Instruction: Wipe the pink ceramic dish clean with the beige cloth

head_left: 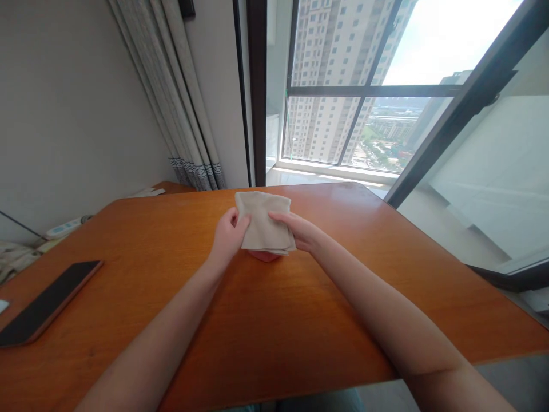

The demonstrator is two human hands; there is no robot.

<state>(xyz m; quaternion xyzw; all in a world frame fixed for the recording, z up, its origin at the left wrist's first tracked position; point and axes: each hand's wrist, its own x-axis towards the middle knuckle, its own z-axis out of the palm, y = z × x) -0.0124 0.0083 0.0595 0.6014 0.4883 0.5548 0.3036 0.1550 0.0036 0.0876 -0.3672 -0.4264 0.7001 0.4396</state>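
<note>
A folded beige cloth [265, 222] is held up in front of me, over the middle of the wooden table. My left hand [230, 233] pinches its left edge, thumb on the near face and fingers curled behind. On the other side my right hand [298, 228] grips the right edge, its thumb lying across the front while the fingers are hidden at the back. Loose layers show along the cloth's lower edge. Just under it a small reddish-pink thing [265, 257] peeks out; mostly covered, its kind cannot be made out.
The brown wooden table [343, 320] reaches from my lap toward the window [364, 91]. A long dark flat slab [49, 303] lies at the left. Beyond the left edge are a white power strip [68, 227] and crumpled fabric [15, 257]. A grey curtain [180, 103] hangs behind.
</note>
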